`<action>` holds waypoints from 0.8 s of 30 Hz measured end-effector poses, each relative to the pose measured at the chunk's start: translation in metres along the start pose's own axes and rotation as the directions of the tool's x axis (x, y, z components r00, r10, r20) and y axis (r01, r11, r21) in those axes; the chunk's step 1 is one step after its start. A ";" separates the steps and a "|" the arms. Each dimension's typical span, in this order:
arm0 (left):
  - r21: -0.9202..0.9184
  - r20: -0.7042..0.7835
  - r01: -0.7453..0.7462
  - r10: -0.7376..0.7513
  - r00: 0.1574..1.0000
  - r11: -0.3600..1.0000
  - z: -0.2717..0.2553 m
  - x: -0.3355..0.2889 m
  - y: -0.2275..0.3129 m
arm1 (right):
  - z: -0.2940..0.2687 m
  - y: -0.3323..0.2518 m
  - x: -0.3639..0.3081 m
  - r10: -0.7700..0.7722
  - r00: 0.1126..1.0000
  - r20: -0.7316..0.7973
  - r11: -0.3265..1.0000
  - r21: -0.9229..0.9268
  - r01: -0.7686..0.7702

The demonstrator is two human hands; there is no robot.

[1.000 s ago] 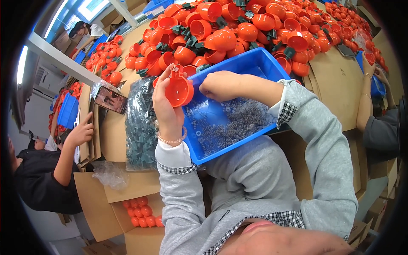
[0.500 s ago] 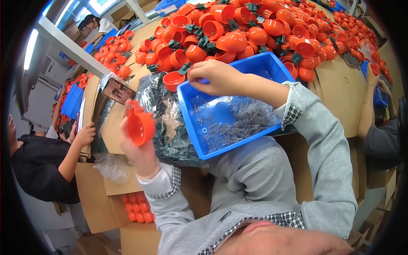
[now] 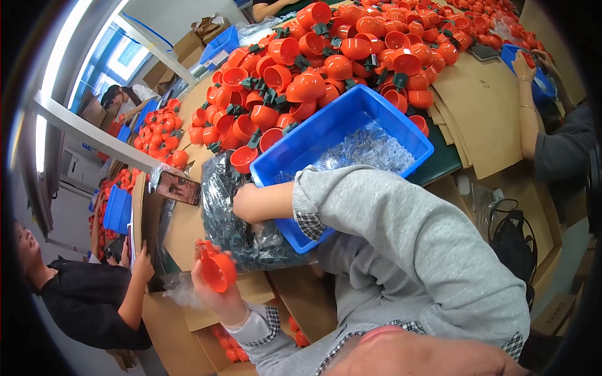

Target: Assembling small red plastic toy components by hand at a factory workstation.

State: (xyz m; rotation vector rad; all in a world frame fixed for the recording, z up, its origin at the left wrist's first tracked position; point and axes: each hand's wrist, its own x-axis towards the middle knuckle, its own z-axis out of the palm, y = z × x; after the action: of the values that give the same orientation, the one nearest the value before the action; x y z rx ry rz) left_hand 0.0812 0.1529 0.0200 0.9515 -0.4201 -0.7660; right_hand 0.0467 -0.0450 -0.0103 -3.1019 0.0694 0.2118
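My left hand (image 3: 210, 291) is closed round a small red plastic cup (image 3: 219, 271) with a narrow stem, its hollow facing up. My right hand (image 3: 251, 203) reaches into a clear plastic bag (image 3: 219, 185) of dark green parts; its fingertips are hidden there. Against my right forearm stands a blue bin (image 3: 326, 133), tilted across my lap and the table edge, with small metal springs (image 3: 370, 145) inside. Beyond the bin rises a big heap of red cups (image 3: 307, 86), many with dark green pieces fitted.
A phone (image 3: 179, 188) leans left of the bag. Flat cardboard sheets (image 3: 483, 113) lie to the right of the heap. Below my left hand, an open carton (image 3: 207, 341) holds red cups. Co-workers sit at left, in a black shirt (image 3: 88, 304), and at right, in a grey sleeve (image 3: 564, 150).
My right hand has gone from the bin's far left corner down into the bag of green parts. My left hand, still with the red cup, has come lower and nearer to me.
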 end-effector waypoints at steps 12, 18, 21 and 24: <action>-0.014 0.105 0.057 -0.056 0.993 0.998 0.016 0.011 -0.014 | 0.004 0.001 0.000 -0.037 0.995 -0.097 0.982 0.179 0.054; -0.146 0.308 0.100 -0.051 0.950 0.984 0.045 0.022 -0.017 | -0.044 0.052 -0.066 0.023 0.881 -0.472 0.790 0.549 0.273; -0.082 0.427 0.081 -0.039 0.903 0.993 0.079 0.036 -0.025 | -0.044 0.091 -0.110 0.246 0.914 -0.323 0.547 0.825 0.144; 0.022 0.432 0.037 -0.043 0.901 0.999 0.121 0.060 -0.054 | -0.028 0.133 -0.152 0.343 0.924 -0.166 0.206 0.973 0.099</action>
State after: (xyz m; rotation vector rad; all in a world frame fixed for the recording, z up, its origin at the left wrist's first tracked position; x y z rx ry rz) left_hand 0.0239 0.0202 0.0378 0.7992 -0.7969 -1.0177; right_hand -0.1066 -0.1725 0.0347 -1.7312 0.3276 -0.3154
